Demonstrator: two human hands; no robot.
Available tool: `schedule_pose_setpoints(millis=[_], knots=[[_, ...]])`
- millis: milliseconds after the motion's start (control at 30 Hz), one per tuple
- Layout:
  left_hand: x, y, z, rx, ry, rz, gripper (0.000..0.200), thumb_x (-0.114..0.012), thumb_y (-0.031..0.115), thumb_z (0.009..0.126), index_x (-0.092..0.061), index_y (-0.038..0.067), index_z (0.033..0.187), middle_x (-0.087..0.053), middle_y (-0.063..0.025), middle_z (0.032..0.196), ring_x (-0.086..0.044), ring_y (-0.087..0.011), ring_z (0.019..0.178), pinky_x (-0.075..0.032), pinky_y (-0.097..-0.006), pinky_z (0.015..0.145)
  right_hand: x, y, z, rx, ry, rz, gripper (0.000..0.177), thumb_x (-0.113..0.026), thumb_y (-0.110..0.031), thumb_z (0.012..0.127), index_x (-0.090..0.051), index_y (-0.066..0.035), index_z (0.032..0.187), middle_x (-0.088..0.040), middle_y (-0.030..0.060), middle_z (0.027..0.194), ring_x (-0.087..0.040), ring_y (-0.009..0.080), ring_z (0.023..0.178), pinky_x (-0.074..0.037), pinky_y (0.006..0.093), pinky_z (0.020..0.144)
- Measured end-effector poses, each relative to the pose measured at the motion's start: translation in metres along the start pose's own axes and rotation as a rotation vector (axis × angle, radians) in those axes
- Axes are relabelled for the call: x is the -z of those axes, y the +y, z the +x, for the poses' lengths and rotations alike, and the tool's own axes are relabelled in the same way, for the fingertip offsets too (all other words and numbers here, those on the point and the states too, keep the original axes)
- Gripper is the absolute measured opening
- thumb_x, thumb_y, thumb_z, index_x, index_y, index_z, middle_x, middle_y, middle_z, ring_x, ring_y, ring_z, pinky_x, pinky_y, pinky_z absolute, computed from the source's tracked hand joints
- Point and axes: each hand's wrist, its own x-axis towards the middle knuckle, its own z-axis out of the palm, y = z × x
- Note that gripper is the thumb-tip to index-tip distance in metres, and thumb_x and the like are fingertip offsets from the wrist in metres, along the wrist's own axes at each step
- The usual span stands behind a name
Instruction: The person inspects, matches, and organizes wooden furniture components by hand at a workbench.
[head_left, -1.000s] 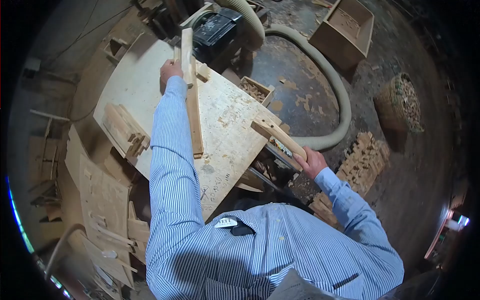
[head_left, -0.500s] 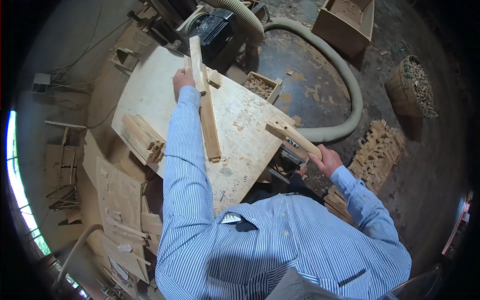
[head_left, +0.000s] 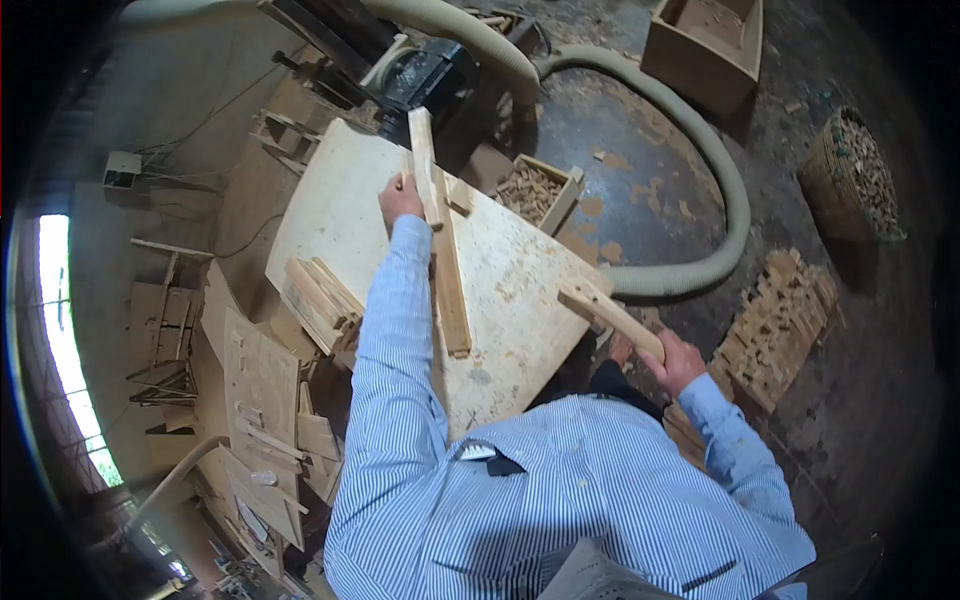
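Note:
My left hand [head_left: 402,200] is closed around a piece of wood near the far end of the pale wooden table [head_left: 510,355]. Beside it a light wooden bar [head_left: 424,165] lies over a longer, darker wooden strip [head_left: 452,300]. A small wood block [head_left: 459,196] sits just right of the bar. Out past the table's right corner, my right hand [head_left: 681,362] grips the near end of a wooden piece [head_left: 618,318], whose far end is over the table corner. Several wooden strips [head_left: 322,300] are stacked at the table's left edge.
A box of wood offcuts [head_left: 535,196] stands beyond the table. A thick hose [head_left: 735,190] curves over the floor near a dark machine [head_left: 430,75]. To the right are a basket of scraps [head_left: 850,180], a pile of wood pieces [head_left: 775,330] and a large wooden box [head_left: 700,60].
The whole view has shifted, so the table and both hands appear lower and further right. Both hands keep their holds. The right-hand wooden piece looks slightly turned.

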Motion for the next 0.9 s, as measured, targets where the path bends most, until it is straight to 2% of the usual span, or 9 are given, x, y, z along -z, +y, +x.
schedule_pose_setpoints(millis=[67, 200, 333, 500, 567, 600, 700, 733, 900], knots=[[-0.003, -0.001, -0.031, 0.063, -0.033, -0.081, 0.039, -0.072, 0.026, 0.09, -0.075, 0.004, 0.122, -0.075, -0.0222, 0.115, -0.073, -0.0348, 0.107, -0.055, -0.0425, 0.098, 0.008, 0.007, -0.015, 0.012, -0.009, -0.015, 0.044, -0.066, -0.047, 0.096, -0.059, -0.004, 0.103, -0.071, 0.0259, 0.092, -0.07, 0.0471, 0.085, -0.055, 0.0536, 0.074], [-0.004, 0.008, -0.011, 0.127, -0.014, -0.048, 0.039, -0.072, 0.028, 0.09, -0.075, 0.005, 0.122, -0.075, -0.0241, 0.115, -0.073, -0.0344, 0.107, -0.055, -0.0421, 0.098, 0.017, 0.009, -0.016, -0.064, -0.051, -0.038, 0.044, -0.066, -0.046, 0.097, -0.058, -0.003, 0.102, -0.07, 0.0246, 0.088, -0.071, 0.0454, 0.082, -0.056, 0.0524, 0.071], [0.012, 0.011, 0.0, -0.002, 0.106, 0.202, 0.031, -0.072, 0.026, 0.089, -0.075, 0.004, 0.11, -0.063, -0.0183, 0.11, -0.064, -0.0368, 0.106, -0.052, -0.0448, 0.095, 0.018, 0.007, -0.012, -0.079, -0.075, -0.023, 0.042, -0.068, -0.044, 0.096, -0.057, -0.004, 0.102, -0.07, 0.0235, 0.087, -0.072, 0.0435, 0.081, -0.056, 0.0517, 0.07], [0.02, 0.002, -0.028, -0.227, 0.117, 0.27, 0.031, -0.075, 0.027, 0.091, -0.074, 0.006, 0.114, -0.062, -0.018, 0.111, -0.065, -0.0356, 0.103, -0.053, -0.044, 0.094, 0.006, 0.008, -0.02, -0.034, -0.049, -0.043, 0.041, -0.069, -0.044, 0.095, -0.059, -0.005, 0.103, -0.071, 0.0221, 0.086, -0.072, 0.0417, 0.079, -0.057, 0.0503, 0.07], [0.022, 0.007, -0.035, -0.173, 0.112, 0.147, 0.034, -0.076, 0.031, 0.092, -0.073, 0.005, 0.115, -0.062, -0.0173, 0.111, -0.065, -0.0346, 0.102, -0.053, -0.0445, 0.094, 0.011, -0.001, -0.016, -0.091, -0.078, -0.051, 0.041, -0.069, -0.044, 0.095, -0.059, -0.004, 0.103, -0.071, 0.0219, 0.085, -0.072, 0.042, 0.078, -0.057, 0.0503, 0.069], [0.022, 0.008, -0.037, -0.025, 0.111, 0.055, 0.035, -0.075, 0.031, 0.093, -0.074, 0.005, 0.116, -0.063, -0.0173, 0.111, -0.065, -0.0335, 0.104, -0.052, -0.0443, 0.096, 0.012, 0.001, -0.014, -0.081, -0.081, -0.049, 0.042, -0.069, -0.044, 0.095, -0.059, -0.004, 0.103, -0.071, 0.0222, 0.083, -0.072, 0.0416, 0.077, -0.057, 0.0502, 0.068], [0.013, 0.004, -0.035, 0.06, 0.055, 0.087, 0.032, -0.075, 0.027, 0.093, -0.075, 0.002, 0.111, -0.067, -0.018, 0.108, -0.069, -0.0307, 0.1, -0.055, -0.041, 0.091, 0.01, 0.011, -0.013, -0.063, -0.056, -0.037, 0.042, -0.07, -0.044, 0.095, -0.06, -0.004, 0.102, -0.07, 0.0222, 0.082, -0.073, 0.0406, 0.075, -0.057, 0.05, 0.067], [0.006, 0.002, -0.032, 0.14, -0.023, -0.177, 0.026, -0.076, 0.021, 0.092, -0.076, -0.002, 0.104, -0.073, -0.0178, 0.099, -0.074, -0.0262, 0.088, -0.06, -0.0359, 0.079, 0.01, 0.013, -0.012, -0.059, -0.057, -0.04, 0.042, -0.07, -0.044, 0.095, -0.06, -0.004, 0.102, -0.07, 0.0222, 0.082, -0.073, 0.0406, 0.075, -0.057, 0.05, 0.067], [-0.009, 0.011, -0.021, 0.202, 0.01, -0.321, 0.019, -0.079, 0.014, 0.09, -0.077, -0.004, 0.096, -0.076, -0.0137, 0.084, -0.074, -0.0182, 0.067, -0.06, -0.0316, 0.064, 0.012, 0.013, -0.01, -0.052, -0.027, -0.017, 0.041, -0.07, -0.043, 0.095, -0.059, -0.004, 0.101, -0.07, 0.0221, 0.08, -0.073, 0.0408, 0.075, -0.056, 0.05, 0.067]])
